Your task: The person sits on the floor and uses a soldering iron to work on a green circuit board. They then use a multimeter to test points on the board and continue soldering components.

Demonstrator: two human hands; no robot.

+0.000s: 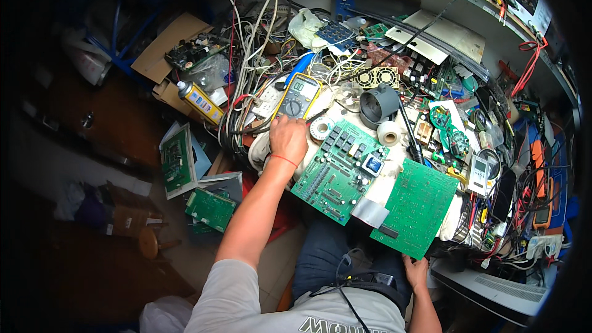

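Note:
My left hand (pixel 288 140) reaches to the lower part of a yellow-edged multimeter (pixel 302 89), its fingers bent at the dial; the display is lit. Just right of that hand lies a roll of solder wire (pixel 321 127). A green circuit board with many components (pixel 330 176) rests at the bench's front edge. A grey ribbon cable (pixel 370 212) joins it to a second green circuit board (pixel 425 203), which shows mostly bare solder side. At this second board's near corner is my right hand (pixel 417 272), fingers closed on the edge and partly hidden under it.
A grey round housing (pixel 378 106) and a white roll (pixel 388 133) stand behind the boards. Tangled cables (pixel 246 68) hang at the left. A yellow spray can (pixel 200 102) leans near a cardboard box (pixel 169 46). Tools and a white handheld meter (pixel 478 174) crowd the right.

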